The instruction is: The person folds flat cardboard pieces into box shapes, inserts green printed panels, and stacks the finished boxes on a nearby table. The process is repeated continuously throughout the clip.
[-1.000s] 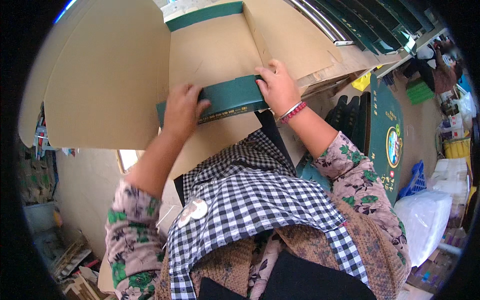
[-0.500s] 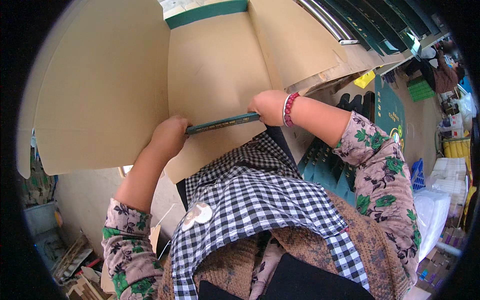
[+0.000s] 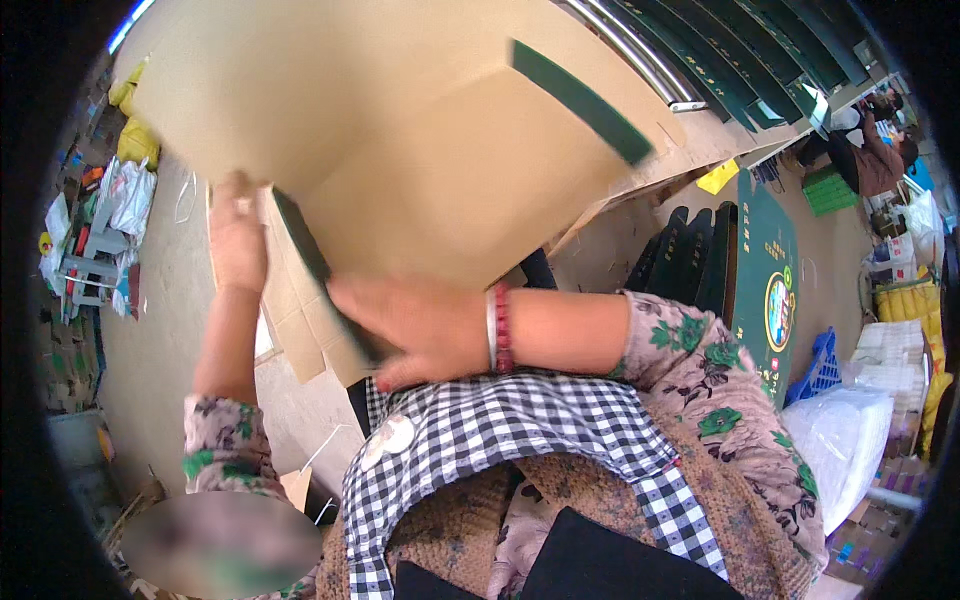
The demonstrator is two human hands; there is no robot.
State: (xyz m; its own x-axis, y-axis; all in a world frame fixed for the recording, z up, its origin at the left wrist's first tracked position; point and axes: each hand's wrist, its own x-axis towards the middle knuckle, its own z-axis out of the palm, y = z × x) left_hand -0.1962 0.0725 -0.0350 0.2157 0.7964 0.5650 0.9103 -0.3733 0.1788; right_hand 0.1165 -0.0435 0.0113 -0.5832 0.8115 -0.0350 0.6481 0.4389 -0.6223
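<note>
A large cardboard box (image 3: 430, 160) stands partly unfolded in front of me, its plain brown inside showing and its narrow edges green. My left hand (image 3: 238, 240) is at the box's left side, fingers closed over the edge of a brown flap; the fingertips are somewhat blurred. Close to my apron, my right hand (image 3: 420, 325) lies flat against the near green edge strip (image 3: 305, 240), fingers stretched out and thumb apart. It is smeared by motion, and its fingertips touch the strip. Another green strip (image 3: 580, 100) runs along the box's far right edge.
Metal rollers (image 3: 640, 50) and a row of dark green folded boxes (image 3: 720, 60) are on the table at upper right. More green boxes (image 3: 765, 270) stand on the floor to my right, near a blue basket (image 3: 820, 365). Another person (image 3: 870, 150) is in the far right background.
The box has turned, its far green edge swinging to the right. My left hand moved left and up to a flap; my right hand let go of the near strip's end and came leftward, flattening.
</note>
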